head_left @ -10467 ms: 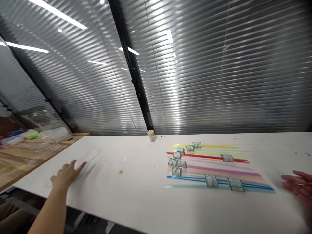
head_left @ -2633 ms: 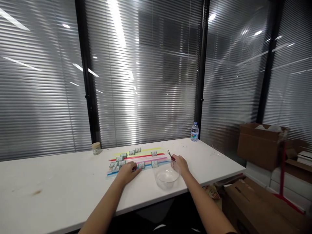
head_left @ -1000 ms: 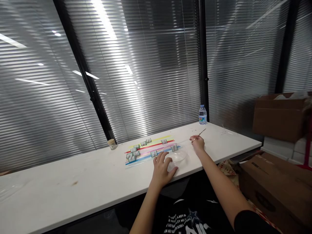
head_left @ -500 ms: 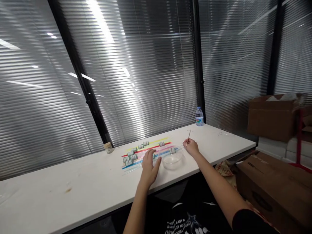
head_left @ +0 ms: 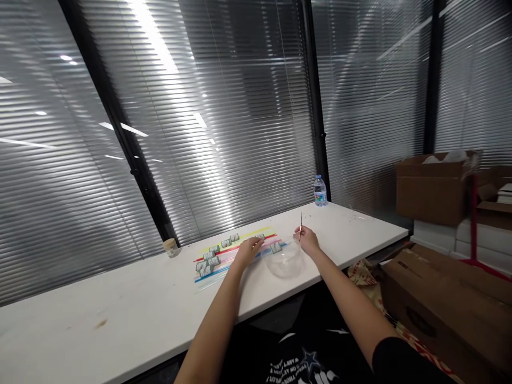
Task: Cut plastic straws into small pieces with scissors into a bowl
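My right hand (head_left: 308, 241) is closed around a slim dark pair of scissors (head_left: 301, 221), whose point stands upright above the fingers. My left hand (head_left: 247, 253) reaches over the coloured straws (head_left: 224, 269), its fingertips drawn together; whatever lies between them is hidden. Just beyond those fingertips is a small green-and-white patterned roll (head_left: 260, 236), partly covered. A clear bowl (head_left: 285, 264) rests on the table between my two hands. Behind its rim sits another patterned roll (head_left: 276, 247). Several more rolls (head_left: 208, 262) lie across the straws at the left.
The white table (head_left: 140, 304) runs along a glass wall with blinds. A lidded jar (head_left: 170, 247) stands at the back left, a water bottle (head_left: 320, 191) at the back right. Cardboard boxes (head_left: 448, 309) are stacked beyond the right edge.
My left hand has moved forward over the straws, its spread thumb and fingers coming together. The right hand keeps the scissors upright near the bowl. The view has shifted slightly right.
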`<state>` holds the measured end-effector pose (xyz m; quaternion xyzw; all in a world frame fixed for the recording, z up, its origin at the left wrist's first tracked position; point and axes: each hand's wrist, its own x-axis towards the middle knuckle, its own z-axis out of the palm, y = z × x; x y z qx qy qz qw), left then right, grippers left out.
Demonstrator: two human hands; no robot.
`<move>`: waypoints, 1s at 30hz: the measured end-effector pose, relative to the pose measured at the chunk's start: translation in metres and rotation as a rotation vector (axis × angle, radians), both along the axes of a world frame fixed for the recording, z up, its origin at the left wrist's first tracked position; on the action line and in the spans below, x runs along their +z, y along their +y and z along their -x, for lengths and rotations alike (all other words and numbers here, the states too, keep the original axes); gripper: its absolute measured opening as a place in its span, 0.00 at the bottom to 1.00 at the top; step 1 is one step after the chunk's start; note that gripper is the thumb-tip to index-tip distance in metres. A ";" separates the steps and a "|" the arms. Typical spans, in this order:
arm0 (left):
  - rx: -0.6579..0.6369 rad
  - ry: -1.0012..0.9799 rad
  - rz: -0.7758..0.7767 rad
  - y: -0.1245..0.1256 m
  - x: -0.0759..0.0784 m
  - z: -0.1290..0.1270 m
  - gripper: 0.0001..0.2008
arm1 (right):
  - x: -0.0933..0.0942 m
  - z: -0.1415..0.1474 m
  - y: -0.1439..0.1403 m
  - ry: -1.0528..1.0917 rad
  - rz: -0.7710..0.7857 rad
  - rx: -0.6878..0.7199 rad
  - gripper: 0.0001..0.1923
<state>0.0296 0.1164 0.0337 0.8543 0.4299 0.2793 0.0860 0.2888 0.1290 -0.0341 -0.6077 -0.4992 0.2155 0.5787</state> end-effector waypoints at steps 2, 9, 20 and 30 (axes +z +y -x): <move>0.023 -0.053 0.011 -0.002 -0.003 0.000 0.22 | 0.001 0.001 -0.001 -0.028 0.016 0.000 0.07; 0.003 -0.049 -0.047 -0.009 -0.019 -0.020 0.19 | 0.007 0.001 -0.008 -0.099 0.057 0.002 0.05; 0.007 0.186 -0.077 -0.015 -0.025 -0.029 0.17 | 0.009 0.002 -0.008 0.043 -0.012 -0.072 0.08; 0.033 0.105 -0.049 -0.008 -0.029 -0.022 0.16 | 0.031 -0.019 -0.028 0.301 -0.259 -0.507 0.12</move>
